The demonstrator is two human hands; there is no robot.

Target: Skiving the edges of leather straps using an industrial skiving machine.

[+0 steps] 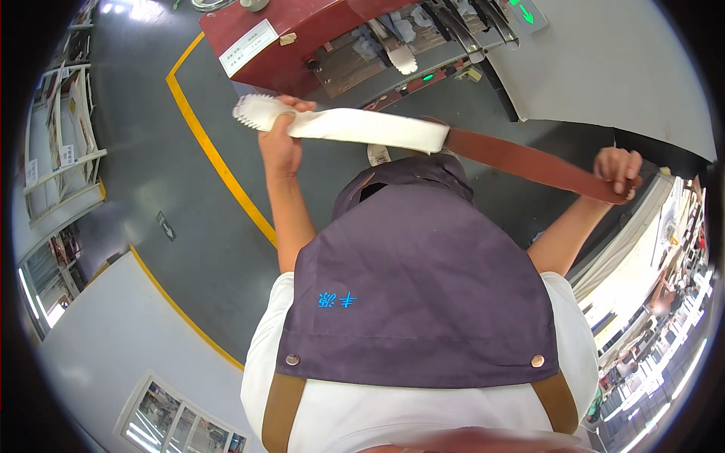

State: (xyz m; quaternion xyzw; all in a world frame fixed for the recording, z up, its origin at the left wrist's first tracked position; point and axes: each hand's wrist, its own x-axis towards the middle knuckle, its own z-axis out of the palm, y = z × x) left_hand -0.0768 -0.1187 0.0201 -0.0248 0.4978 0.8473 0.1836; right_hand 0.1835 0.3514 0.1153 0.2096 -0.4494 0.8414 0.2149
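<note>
Across the front of my body stretches a long, flat strap (pixel 370 127) that looks like leather. Its left part shows white and its right part (pixel 521 157) reddish brown, changing near the middle. My left hand (pixel 281 143) grips the white part close to its rounded, toothed end (pixel 257 111), which sticks out past the thumb. At the far right, my right hand (pixel 621 170) is closed round the brown end. Between the hands the strap hangs free above the floor, slightly bent at the colour change.
Ahead stands a red machine (pixel 283 38) with metal rails (pixel 457 32) and a white toothed-end piece (pixel 400 57) lying in it. A grey cabinet-like surface (pixel 604 68) is at the right. A yellow line (pixel 219 162) crosses the grey floor. Racks (pixel 64 143) stand far left.
</note>
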